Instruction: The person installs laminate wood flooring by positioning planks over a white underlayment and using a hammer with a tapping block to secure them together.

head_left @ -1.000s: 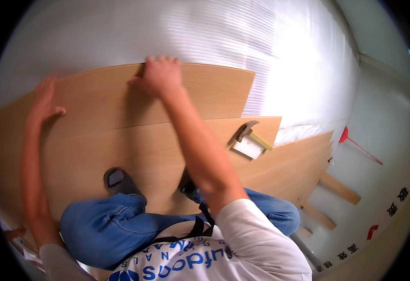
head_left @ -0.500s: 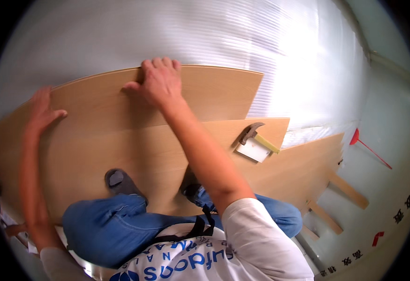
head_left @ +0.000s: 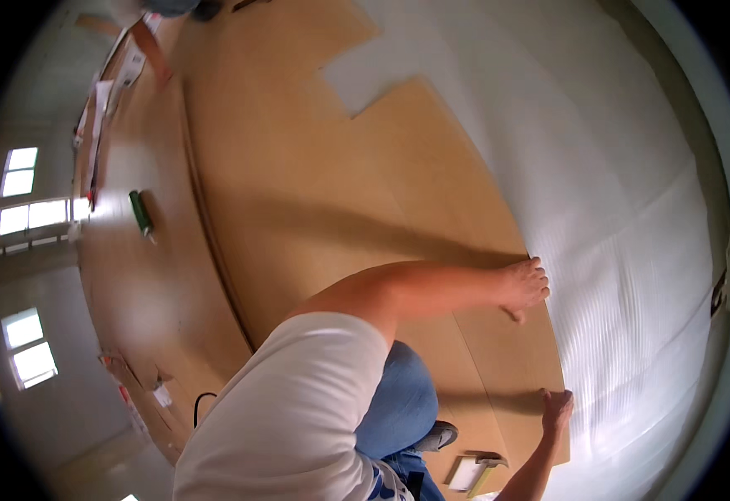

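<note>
Long light-wood floor planks lie side by side, the outermost one bordering a silvery underlay sheet. My left hand grips this plank's outer edge, fingers bent over it and thumb apart on top. Closer to the plank's end, my right hand is hooked over the same edge; part of its fingers is hidden. A claw hammer lies beside my shoe, on or against a small white block.
A green tube lies on the boards at left, past a long raised seam. Another person's arm reaches down at the far left. Paper-like scraps line the left border. A wall runs along the right.
My view has swung left, bringing the other person, the green tube and windows into sight. Both hands stay at the plank's edge.
</note>
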A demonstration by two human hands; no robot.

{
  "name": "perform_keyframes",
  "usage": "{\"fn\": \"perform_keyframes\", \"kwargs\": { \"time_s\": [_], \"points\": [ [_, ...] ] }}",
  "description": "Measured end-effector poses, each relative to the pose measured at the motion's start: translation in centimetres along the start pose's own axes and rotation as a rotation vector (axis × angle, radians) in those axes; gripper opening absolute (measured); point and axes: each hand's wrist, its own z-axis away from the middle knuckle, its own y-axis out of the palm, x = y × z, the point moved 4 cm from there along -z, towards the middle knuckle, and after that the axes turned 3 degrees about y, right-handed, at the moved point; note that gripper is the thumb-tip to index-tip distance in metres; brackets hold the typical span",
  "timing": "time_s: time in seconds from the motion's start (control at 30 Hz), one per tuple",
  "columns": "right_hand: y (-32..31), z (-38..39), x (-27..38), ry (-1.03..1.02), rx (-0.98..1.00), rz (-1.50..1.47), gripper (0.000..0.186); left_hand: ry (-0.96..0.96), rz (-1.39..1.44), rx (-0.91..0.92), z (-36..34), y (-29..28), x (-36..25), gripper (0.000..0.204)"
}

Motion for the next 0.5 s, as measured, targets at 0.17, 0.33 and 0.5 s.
{"fn": "perform_keyframes", "kwargs": {
  "time_s": [0.17, 0.33, 0.5],
  "points": [
    [-0.7, 1.1, -0.3, 0.179, -0.02, 0.037, 0.061, 0.028, 0.285, -0.115, -1.7, 3.3, 2.3, 0.046],
    [-1.3, 1.4, 1.8, 0.188, -0.117, -0.002, 0.058, 0.116, 0.266, -0.342, -1.6, 4.3, 4.4, 0.041],
    [0.0, -2.0, 10.7, 0.062, -0.044, -0.038, 0.062, 0.035, 0.035, -0.91, 4.6, 3.5, 12.3, 0.041]
  ]
}}
